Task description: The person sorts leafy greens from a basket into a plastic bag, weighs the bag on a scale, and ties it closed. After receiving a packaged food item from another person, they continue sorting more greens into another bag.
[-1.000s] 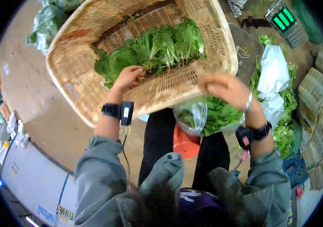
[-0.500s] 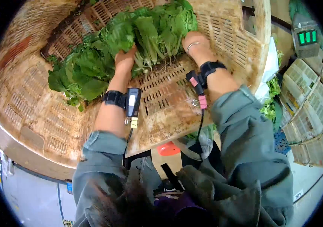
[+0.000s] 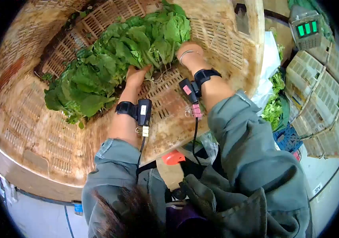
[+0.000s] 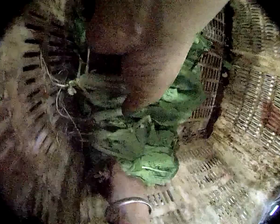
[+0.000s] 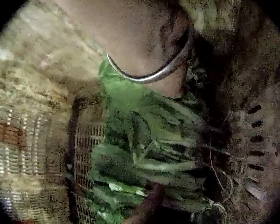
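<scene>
A row of leafy greens (image 3: pixel 98 75) with pale stems and thin roots lies in a dirt-stained basket (image 3: pixel 169 133). The left hand (image 3: pixel 137 76) reaches in midway along the row, its thumb across the stems and its other fingers buried among leaves. At the right end of the row, the right hand (image 3: pixel 189 53), with a bracelet, touches the greens; its fingers are hidden. The left wrist view has the left hand (image 4: pixel 154 51) over the greens (image 4: pixel 135 140) and the right hand (image 4: pixel 128 186) against their far end. Stems (image 5: pixel 172 163) lie below the right hand (image 5: pixel 144 42) in the right wrist view.
Right of the basket are a white plastic bag (image 3: pixel 270 59), more greens (image 3: pixel 273 109), a device with a green-lit display (image 3: pixel 307 28), pale crates (image 3: pixel 316 99) and a blue crate (image 3: pixel 287 138). A red object (image 3: pixel 173 157) shows below the basket's near rim.
Both hands have moved in to the greens, the right from over the near rim. The basket fills more of the head view. Since half a second ago, the right hand and greens' right end appear shifted left.
</scene>
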Demonstrator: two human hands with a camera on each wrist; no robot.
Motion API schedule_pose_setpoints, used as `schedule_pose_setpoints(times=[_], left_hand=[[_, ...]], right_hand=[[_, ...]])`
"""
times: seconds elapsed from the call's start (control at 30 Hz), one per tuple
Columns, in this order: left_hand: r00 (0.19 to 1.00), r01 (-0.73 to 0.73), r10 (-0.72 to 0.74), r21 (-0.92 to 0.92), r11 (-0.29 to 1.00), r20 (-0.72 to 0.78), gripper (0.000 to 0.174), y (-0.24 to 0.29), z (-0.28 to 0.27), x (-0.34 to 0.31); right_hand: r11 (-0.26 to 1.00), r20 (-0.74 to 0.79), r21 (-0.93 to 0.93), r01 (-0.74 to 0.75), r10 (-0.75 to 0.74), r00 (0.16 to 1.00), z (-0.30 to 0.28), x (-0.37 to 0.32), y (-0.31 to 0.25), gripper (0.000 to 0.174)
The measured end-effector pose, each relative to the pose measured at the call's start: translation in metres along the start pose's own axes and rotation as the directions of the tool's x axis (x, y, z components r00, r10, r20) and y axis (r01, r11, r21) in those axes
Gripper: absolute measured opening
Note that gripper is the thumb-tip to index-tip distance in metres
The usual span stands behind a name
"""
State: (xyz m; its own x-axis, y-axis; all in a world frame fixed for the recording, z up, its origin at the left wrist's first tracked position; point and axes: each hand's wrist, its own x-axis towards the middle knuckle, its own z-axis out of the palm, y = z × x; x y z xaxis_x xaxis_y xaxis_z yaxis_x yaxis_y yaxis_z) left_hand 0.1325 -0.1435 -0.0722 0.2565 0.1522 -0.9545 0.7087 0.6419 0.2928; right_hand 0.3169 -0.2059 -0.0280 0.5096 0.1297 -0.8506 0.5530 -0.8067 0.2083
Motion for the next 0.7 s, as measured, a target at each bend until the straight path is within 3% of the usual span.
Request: schedule_pose_setpoints(times=[0.07,0.1,0.13,0.17,0.2,0.27,0.37,0.4,0.43,0.47,0.5,0.57,0.63,0.67,0.7], left_hand=[[0.997,-0.003,0.004,-0.018,1.000,0.072,0.081,0.000,0.002,0.000],[1.000,0.003,-0.004,-0.008,1.000,-0.024,0.079,-0.001,0.006,-0.001],[0.993,0.009,-0.009,-0.001,1.000,-0.121,0.078,-0.001,0.010,-0.001],[0.977,0.016,-0.015,0.003,1.000,-0.215,0.077,-0.001,0.012,-0.002],[0.977,0.020,-0.019,0.003,1.000,-0.214,0.077,0.000,0.012,-0.003],[0.989,0.072,-0.079,-0.059,0.996,-0.122,0.080,0.001,0.012,0.003],[0.984,0.144,-0.148,-0.042,0.989,-0.101,0.083,0.008,0.008,0.003],[0.983,0.145,-0.148,-0.037,0.989,-0.106,0.083,0.014,0.002,0.002],[0.992,0.123,-0.123,-0.019,0.992,0.008,0.086,0.023,-0.006,-0.001],[0.987,0.104,-0.102,-0.006,0.995,0.125,0.090,0.023,-0.009,-0.001],[0.987,0.104,-0.103,-0.007,0.995,0.125,0.090,0.022,-0.007,-0.002],[0.995,0.074,-0.087,-0.214,0.974,-0.050,0.089,0.017,-0.001,-0.003],[0.997,0.065,-0.071,-0.248,0.967,-0.017,0.090,0.009,-0.005,-0.004],[0.994,0.091,-0.105,-0.314,0.945,-0.030,0.089,0.005,-0.006,-0.002],[0.990,0.108,-0.134,-0.378,0.919,-0.042,0.088,0.005,-0.008,0.001]], right_hand=[[0.999,-0.022,-0.020,0.031,-0.031,0.999,0.007,0.010,0.000,0.047],[0.999,-0.018,-0.015,0.031,-0.032,0.999,0.012,0.012,0.002,0.047],[0.960,-0.121,0.276,-0.039,0.075,0.990,0.018,0.016,0.006,0.054],[0.834,-0.185,0.546,-0.074,0.206,0.961,0.023,0.020,0.010,0.061],[0.704,-0.084,0.692,-0.157,0.295,0.952,0.025,0.028,0.012,0.076],[0.680,-0.018,0.707,-0.196,0.295,0.955,0.021,0.026,0.008,0.079],[0.654,0.080,0.727,-0.208,0.221,0.972,0.028,0.040,0.010,0.087],[0.835,0.074,0.539,-0.113,0.087,0.993,0.025,0.045,0.012,0.088],[0.949,0.102,0.316,0.012,-0.046,0.994,0.022,0.048,0.014,0.089],[0.954,0.114,0.299,0.007,-0.043,0.993,0.012,0.037,0.013,0.083],[0.955,0.115,0.297,0.006,-0.042,0.992,0.003,0.029,0.010,0.083],[0.963,0.134,0.267,0.026,-0.064,0.989,-0.003,0.026,0.008,0.077],[0.952,0.165,0.307,-0.019,-0.034,0.986,0.000,0.027,0.014,0.074],[0.727,0.119,0.686,0.028,-0.151,0.981,0.010,0.026,0.022,0.074],[0.359,0.023,0.931,0.067,-0.239,0.971,0.016,0.029,0.027,0.074]])
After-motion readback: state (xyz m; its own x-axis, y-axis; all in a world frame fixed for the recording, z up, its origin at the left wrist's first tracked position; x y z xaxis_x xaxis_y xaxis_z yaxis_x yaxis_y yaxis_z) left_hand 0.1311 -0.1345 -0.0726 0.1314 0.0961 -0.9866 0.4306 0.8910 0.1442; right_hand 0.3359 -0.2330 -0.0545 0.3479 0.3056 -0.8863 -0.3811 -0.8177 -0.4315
